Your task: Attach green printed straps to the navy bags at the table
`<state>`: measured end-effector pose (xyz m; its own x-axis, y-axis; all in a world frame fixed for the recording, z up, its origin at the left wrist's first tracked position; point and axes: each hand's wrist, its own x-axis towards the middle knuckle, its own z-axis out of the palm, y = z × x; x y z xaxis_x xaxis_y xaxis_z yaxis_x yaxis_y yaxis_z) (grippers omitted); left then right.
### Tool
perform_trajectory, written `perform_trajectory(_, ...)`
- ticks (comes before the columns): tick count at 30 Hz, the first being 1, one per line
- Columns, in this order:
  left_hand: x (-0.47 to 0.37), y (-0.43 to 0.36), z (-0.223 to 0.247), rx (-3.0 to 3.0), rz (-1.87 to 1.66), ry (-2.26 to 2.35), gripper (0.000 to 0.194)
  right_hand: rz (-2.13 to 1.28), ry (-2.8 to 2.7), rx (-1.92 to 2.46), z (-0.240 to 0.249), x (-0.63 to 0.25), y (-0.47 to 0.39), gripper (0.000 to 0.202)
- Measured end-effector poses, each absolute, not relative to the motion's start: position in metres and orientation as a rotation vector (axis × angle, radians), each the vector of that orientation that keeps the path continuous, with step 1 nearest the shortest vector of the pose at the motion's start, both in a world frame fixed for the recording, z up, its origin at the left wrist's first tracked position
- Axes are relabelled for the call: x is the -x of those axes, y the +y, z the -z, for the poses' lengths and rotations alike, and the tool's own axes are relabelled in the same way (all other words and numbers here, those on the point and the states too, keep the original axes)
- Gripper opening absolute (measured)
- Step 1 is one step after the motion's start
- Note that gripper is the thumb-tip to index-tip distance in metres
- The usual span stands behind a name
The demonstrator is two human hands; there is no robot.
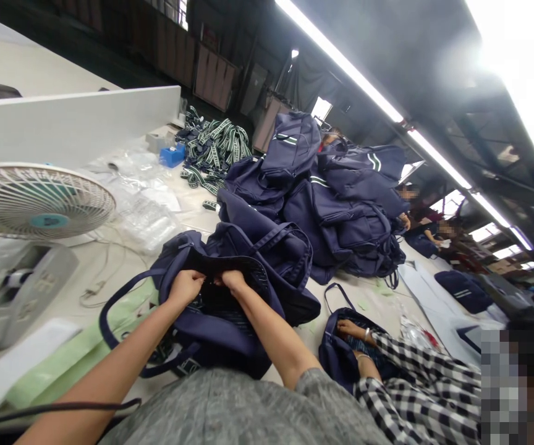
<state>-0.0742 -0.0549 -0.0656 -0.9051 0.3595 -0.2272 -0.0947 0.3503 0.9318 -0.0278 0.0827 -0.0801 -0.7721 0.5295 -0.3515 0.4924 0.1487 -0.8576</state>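
An open navy bag point(230, 337) lies in front of me, its dark mouth facing up and its strap looping out on the left. Both my hands are inside the opening. My left hand point(187, 287) has its fingers pinched together near the inner edge, on something too small to make out. Close to it, on the right, my right hand point(230, 281) is also closed, fingertips pressed together at the dark lining. What lies between those fingertips is hidden. Behind the bag, another navy bag point(271, 247) with a handle rests against it.
Navy bags point(341, 204) are piled at the back. Green and white straps point(220, 148) lie heaped beside a blue box point(172, 155). A fan point(44, 201) and plastic bags point(141, 210) are at left. At right, a person's hands point(357, 340) reach into another bag point(336, 355).
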Motion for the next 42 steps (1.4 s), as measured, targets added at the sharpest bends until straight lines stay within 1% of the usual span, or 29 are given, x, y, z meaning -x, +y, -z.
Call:
perform_trajectory(3,0.076,-0.051,0.065,-0.258,-1.576,2.212,0.004,-1.655,-2.456,1.055,0.072,0.016,0.087,0.017)
perform_trajectory(7,0.074,-0.047,0.061,-0.278,-1.613,2.129,0.012,-1.541,-2.534,0.955,0.056,0.001,0.085,0.014)
perform_trajectory(12,0.069,-0.051,0.058,-0.325,-1.677,2.026,0.018,-1.525,-2.566,0.901,0.045,-0.008,0.082,0.015)
perform_trajectory(19,0.070,-0.043,0.055,-0.332,-1.663,2.004,0.014,-1.544,-2.560,0.897,0.044,-0.004,0.086,0.017)
perform_trajectory(24,0.071,-0.037,0.051,-0.337,-1.607,2.053,0.008,-1.533,-2.553,0.895,0.044,-0.006,0.084,0.017)
perform_trajectory(29,0.069,-0.039,0.047,-0.357,-1.546,2.104,0.009,-1.472,-2.593,0.853,0.048,-0.007,0.080,0.017)
perform_trajectory(31,0.069,-0.040,0.045,-0.361,-1.516,2.131,0.008,-1.377,-2.655,0.798,0.049,-0.008,0.080,0.020)
perform_trajectory(34,0.069,-0.040,0.041,-0.364,-1.470,2.176,0.005,-1.097,-2.786,0.634,0.046,-0.011,0.080,0.021)
perform_trajectory(36,0.069,-0.039,0.039,-0.375,-1.443,2.195,0.006,-0.935,-2.847,0.542,0.042,-0.013,0.080,0.022)
perform_trajectory(39,0.069,-0.036,0.037,-0.394,-1.415,2.222,0.009,-0.821,-2.922,0.517,0.037,-0.014,0.079,0.024)
perform_trajectory(42,0.071,-0.035,0.038,-0.384,-1.389,2.264,0.009,-0.810,-2.932,0.649,0.036,-0.013,0.079,0.022)
